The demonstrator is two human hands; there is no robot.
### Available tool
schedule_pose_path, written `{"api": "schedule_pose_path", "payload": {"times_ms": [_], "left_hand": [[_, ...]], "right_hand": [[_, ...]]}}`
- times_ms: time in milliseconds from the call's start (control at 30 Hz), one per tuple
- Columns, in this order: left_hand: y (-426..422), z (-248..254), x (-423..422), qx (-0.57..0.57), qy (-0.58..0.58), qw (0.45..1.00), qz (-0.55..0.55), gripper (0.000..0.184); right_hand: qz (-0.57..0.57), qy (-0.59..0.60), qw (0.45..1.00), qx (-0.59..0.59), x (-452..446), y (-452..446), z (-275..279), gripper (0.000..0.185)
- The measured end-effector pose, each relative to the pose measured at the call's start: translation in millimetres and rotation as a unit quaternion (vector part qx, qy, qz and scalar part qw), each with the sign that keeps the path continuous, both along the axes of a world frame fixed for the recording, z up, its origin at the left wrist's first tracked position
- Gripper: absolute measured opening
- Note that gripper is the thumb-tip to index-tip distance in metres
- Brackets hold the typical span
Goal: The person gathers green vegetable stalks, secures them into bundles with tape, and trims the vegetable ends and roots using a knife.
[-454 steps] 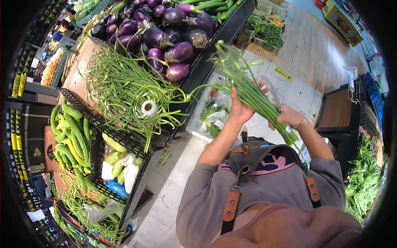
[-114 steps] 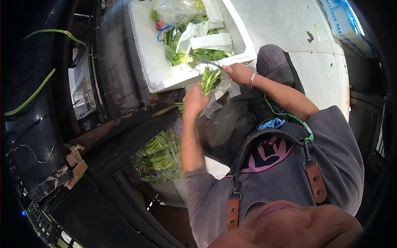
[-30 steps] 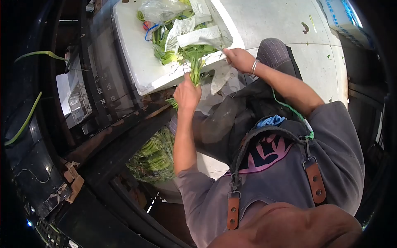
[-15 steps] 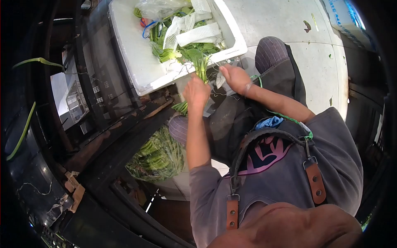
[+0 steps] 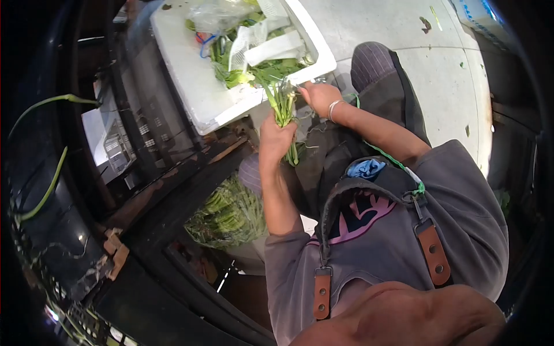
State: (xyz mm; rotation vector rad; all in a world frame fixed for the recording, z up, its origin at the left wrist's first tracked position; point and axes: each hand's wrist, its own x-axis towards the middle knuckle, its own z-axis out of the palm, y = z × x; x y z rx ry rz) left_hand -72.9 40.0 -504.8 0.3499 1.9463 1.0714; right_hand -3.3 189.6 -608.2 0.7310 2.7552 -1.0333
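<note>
My left hand [image 5: 277,137] is closed around a bunch of leafy greens [image 5: 281,106] with long green stems. The leafy end points toward the white foam box [image 5: 205,122], while stem ends hang below my fist. Thin, root-like strands stick out around the bunch. Just right of it, my right hand [image 5: 322,99] has its fingers pinched together. A thin pale edge shows at the fingertips, too small to name. A white band circles that wrist. Inside the box lie more leafy greens [image 5: 271,72], white mesh netting [image 5: 277,49] and clear plastic [image 5: 216,16].
A clear bag of green vegetables [image 5: 226,216] rests below my left forearm. Dark wooden framing [image 5: 167,190] runs along the left. Leaf scraps [image 5: 426,24] lie on the pale floor [image 5: 381,23]. A blue-and-white package [image 5: 482,20] stands at the upper right.
The bunch has turned in my left hand: its stem ends now hang right of the wrist instead of left. My right hand has shifted slightly left and up, closer to the bunch.
</note>
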Motion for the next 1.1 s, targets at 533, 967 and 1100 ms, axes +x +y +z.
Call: {"api": "schedule_pose_path", "payload": {"times_ms": [533,967,1100], "left_hand": [[20.2,-37.9,-18.7,-0.231,0.483,0.798,-0.277,0.015],[29.0,-37.9,-56.9,-0.208,0.449,0.807,-0.321,0.026],[30.0,-39.3,-60.7,-0.213,0.440,0.804,-0.340,0.026]], "right_hand": [[0.323,0.121,0.933,0.099,-0.2,128.7,63.1,0.037],[0.294,-0.028,0.943,0.155,-30.9,84.2,54.5,0.047],[0.254,-0.091,0.955,0.126,-17.5,77.5,55.1,0.049]]}}
